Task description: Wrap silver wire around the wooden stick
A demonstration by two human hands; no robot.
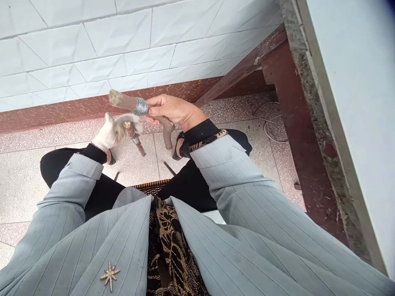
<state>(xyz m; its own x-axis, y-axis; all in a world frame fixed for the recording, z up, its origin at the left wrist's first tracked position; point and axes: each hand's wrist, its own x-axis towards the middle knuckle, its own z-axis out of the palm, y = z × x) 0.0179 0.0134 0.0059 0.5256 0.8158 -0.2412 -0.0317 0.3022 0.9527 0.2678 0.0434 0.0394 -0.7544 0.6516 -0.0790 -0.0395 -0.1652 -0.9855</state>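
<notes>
My right hand (168,110) is bare and closed around a thick, bent brown stick (123,100). A coil of silver wire (141,107) is wound round the stick just beside my thumb. The stick's pale, rough end points up and left, and its other end bends downward below my hand. My left hand (108,130), in a white knitted glove, is closed on a thinner reddish-brown stick (140,147). Silvery wire shows round that stick near the glove. Motion blurs the glove's fingers and the stick's upper part. The two hands are apart, above the floor.
A white tiled wall (120,39) with a dark red skirting (40,118) stands ahead. At the right are a red-brown table frame (304,131) with a slanting brace (237,65) and a white tabletop (354,82). A pale cable (271,133) lies on the speckled floor (27,181). My knees spread below my hands.
</notes>
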